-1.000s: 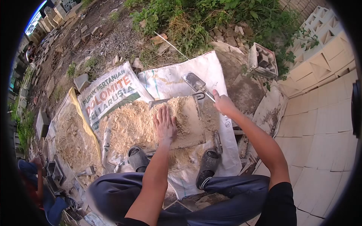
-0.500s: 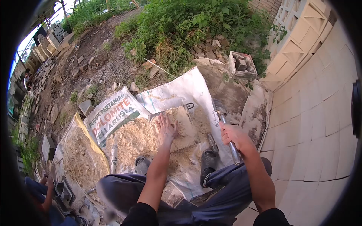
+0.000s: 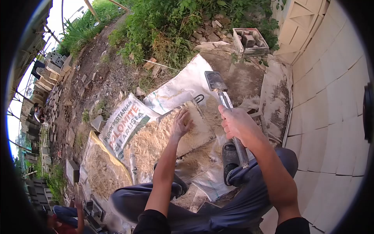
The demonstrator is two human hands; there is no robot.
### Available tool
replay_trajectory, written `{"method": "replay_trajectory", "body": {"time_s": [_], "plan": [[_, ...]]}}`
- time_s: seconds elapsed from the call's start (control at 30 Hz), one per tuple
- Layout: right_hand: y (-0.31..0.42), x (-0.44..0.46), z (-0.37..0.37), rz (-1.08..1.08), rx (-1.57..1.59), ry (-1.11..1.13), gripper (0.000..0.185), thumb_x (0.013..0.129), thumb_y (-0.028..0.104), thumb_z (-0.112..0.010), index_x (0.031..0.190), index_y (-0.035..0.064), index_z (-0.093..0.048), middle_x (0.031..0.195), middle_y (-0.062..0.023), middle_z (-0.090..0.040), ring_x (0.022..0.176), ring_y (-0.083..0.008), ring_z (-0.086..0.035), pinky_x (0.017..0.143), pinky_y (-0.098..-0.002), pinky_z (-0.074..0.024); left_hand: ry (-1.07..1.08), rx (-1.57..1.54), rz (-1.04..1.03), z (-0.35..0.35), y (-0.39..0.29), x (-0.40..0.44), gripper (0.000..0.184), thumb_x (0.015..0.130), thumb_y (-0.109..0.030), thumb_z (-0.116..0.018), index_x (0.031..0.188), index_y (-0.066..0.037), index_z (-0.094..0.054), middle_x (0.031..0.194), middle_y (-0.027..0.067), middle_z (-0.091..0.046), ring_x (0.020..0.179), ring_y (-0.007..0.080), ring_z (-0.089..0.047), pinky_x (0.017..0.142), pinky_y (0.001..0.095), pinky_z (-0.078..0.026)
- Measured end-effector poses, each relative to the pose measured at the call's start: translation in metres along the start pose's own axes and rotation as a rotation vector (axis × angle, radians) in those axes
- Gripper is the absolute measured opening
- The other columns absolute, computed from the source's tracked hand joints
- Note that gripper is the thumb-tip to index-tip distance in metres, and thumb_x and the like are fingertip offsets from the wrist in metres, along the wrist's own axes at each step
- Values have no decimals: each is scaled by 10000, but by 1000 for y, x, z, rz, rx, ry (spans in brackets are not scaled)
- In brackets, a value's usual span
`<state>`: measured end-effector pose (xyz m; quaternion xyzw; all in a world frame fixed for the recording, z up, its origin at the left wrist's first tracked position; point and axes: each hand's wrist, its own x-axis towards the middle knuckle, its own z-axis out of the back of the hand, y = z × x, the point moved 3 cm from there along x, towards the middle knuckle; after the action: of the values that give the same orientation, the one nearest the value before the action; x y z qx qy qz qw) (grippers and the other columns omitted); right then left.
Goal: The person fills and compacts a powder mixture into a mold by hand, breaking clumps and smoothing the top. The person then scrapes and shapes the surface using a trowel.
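My left hand [image 3: 182,124] rests with fingers spread on pale, sandy powder [image 3: 150,138]. Under that hand is a flat rectangular slab or mould [image 3: 198,136], partly covered by the powder; a curved metal handle [image 3: 199,98] shows at its far edge. My right hand [image 3: 237,124] is closed around the metal shaft of a hammer [image 3: 216,82]. Its dark, block-like head points away from me, raised above the white sack [image 3: 171,89]. Both my feet, in dark footwear [image 3: 230,155], are beside the slab.
A printed sack [image 3: 124,124] and another heap of powder [image 3: 103,165] lie to the left. At lower left a person [image 3: 66,218] sits by grey metal moulds [image 3: 93,212]. A box of rubble [image 3: 250,41] stands ahead; stacked pale tiles [image 3: 331,117] line the right.
My right hand has lifted the hammer, bringing its head up and slightly left in view. My left hand remains on the powder. The whole view has shifted.
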<state>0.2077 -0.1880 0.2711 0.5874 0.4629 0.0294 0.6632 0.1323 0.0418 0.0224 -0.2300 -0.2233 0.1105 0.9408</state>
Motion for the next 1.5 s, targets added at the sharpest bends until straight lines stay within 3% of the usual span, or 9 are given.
{"method": "replay_trajectory", "body": {"time_s": [0.3,0.7,0.8,0.9,1.0,1.23,1.33,1.4,1.5], "plan": [[-13,26,-10,26,-192,-20,363,910,380,-519,717,78,-465,561,28,-415,448,-89,-373,434,-254,-345,44,-216,34,-25,-51,-64,398,756,-176,-664,1112,-29,-563,1261,131,-495,1179,340,-439,987,387,-383],[-34,24,-36,350,-106,-42,489,896,561,-434,715,107,-429,487,60,-319,348,-61,-287,327,-240,-253,41,255,254,-9,-47,-86,665,863,-382,-479,1411,-74,-264,1489,94,-210,1390,278,-123,1115,499,-53],[-91,33,-68,384,70,-145,523,907,588,-362,673,121,-392,483,54,-291,341,-47,-268,319,-228,-229,80,435,517,11,-26,-121,715,868,-396,-440,1432,-42,-179,1519,80,-102,1402,271,-50,1119,486,-11],[-194,75,-61,425,-399,-334,628,922,564,-318,659,27,-507,510,-81,-491,457,-249,-491,463,-368,-397,141,362,663,33,-26,-149,688,880,-326,-432,1434,-33,-149,1520,79,-85,1404,262,-33,1114,488,12],[-269,108,-34,187,-937,-438,740,901,592,-297,771,-63,-616,664,-242,-611,761,-425,-597,748,-456,-445,22,353,585,22,-21,-161,678,865,-294,-433,1429,-26,-168,1517,102,-87,1404,262,-36,1115,493,-16],[-233,96,-44,109,-858,-341,728,893,595,-339,747,-64,-614,650,-204,-609,712,-362,-625,702,-449,-458,-188,96,603,13,-11,-133,565,905,-229,-380,1408,-19,-230,1493,132,-163,1387,277,-125,1124,406,-121],[-205,64,-78,185,-782,-312,723,888,595,-352,825,-67,-635,779,-300,-612,854,-442,-598,772,-460,-448,-399,-146,691,15,-10,-139,484,954,-225,-315,1397,-37,-267,1482,147,-185,1365,302,-189,1103,375,-207],[-212,63,-88,329,-660,-348,653,894,535,-430,789,-81,-620,613,-193,-585,660,-323,-626,661,-419,-468,-677,-158,840,14,-5,-143,484,973,-322,-308,1375,-54,-314,1402,202,-332,1281,353,-338,1021,408,-332],[-282,89,-74,127,-781,-376,678,894,550,-414,827,-90,-629,631,-195,-591,659,-324,-623,651,-423,-462,-226,-381,1188,2,18,-147,504,962,-367,-327,1342,-37,-350,1224,247,-508,1135,404,-479,923,455,-397]]}}
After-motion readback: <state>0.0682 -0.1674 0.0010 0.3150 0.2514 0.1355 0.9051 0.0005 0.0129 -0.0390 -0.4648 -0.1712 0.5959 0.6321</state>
